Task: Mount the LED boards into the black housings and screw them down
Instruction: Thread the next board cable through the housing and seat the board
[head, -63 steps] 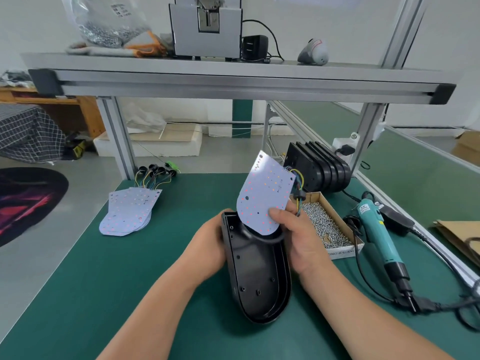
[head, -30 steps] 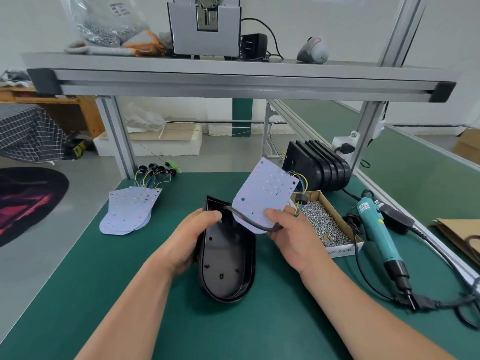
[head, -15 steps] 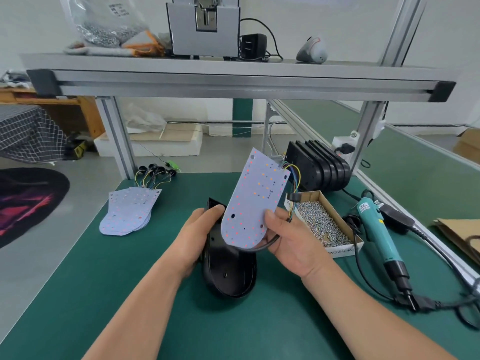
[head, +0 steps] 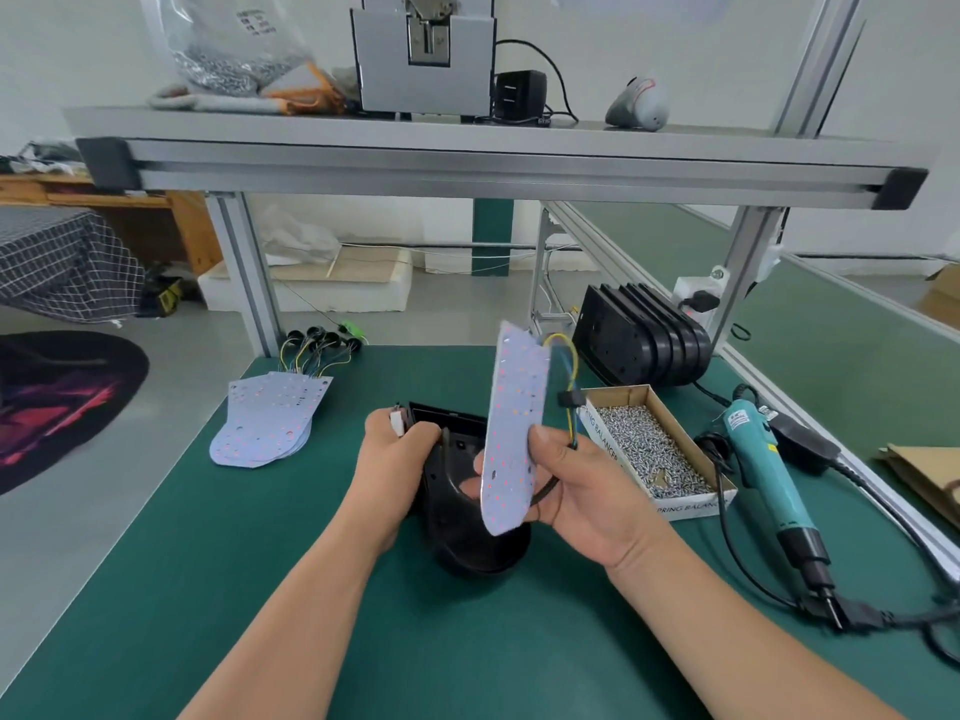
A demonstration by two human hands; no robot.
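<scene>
Both clamped: left grip point(head: 400, 452) on the black plastic housing point(head: 470, 545), right grip point(head: 584, 493) on the white LED board point(head: 514, 407), whose yellow-blue wires point(head: 570, 363) could jam underneath.

The white round-ended LED board point(head: 511, 433), held upright, covers the middle of the black plastic housing point(head: 467, 543). The left hand point(head: 395, 459) hides the housing's 9 o'clock wall. The right hand point(head: 587, 491) has most of its fingers behind the board. At 3 o'clock, the loose silver screws point(head: 644, 444) are too small to tell apart. At 12 o'clock, the top edge cuts off the grey metal machine point(head: 423, 59).
</scene>
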